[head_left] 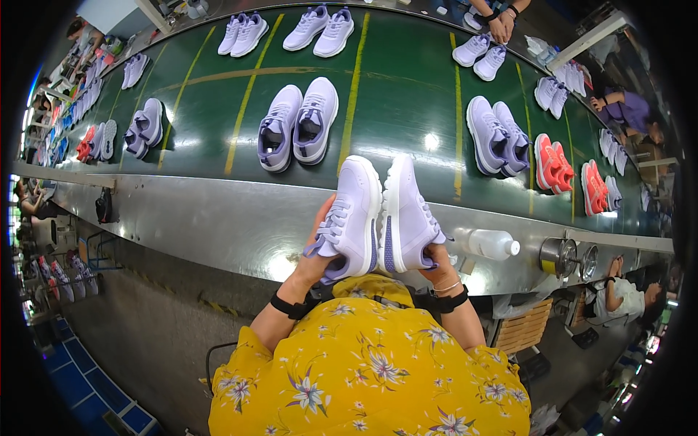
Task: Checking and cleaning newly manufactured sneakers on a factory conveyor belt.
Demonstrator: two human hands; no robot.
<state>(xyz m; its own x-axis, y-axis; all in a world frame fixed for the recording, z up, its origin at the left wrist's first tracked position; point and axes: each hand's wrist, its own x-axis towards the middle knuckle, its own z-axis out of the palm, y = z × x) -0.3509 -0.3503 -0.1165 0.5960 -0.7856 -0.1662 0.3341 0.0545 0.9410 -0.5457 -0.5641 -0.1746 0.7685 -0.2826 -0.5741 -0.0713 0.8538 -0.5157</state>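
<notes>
In my left hand (318, 243) is a lavender running shoe (352, 207), toe pointing away from me, its laces turned left. My right hand (440, 269) grips the heel of a matching lavender running shoe (409, 218), laces turned right. The two shoes are held upright with their white soles facing each other, a narrow gap between them at the toes. Both sit over the metal ledge (247, 214). Fingers of both hands are partly hidden behind the shoes. Beyond them, a pair of lavender shoes (314, 120) stands on the green conveyor belt (407, 94).
Right of my hands, a white plastic bottle (494, 245) lies near a metal pot (557, 256) on the ledge. More lavender shoes (483, 138) and coral shoes (554, 163) stand on the belt. Across it, a co-worker's hands (500, 27) are above another pair.
</notes>
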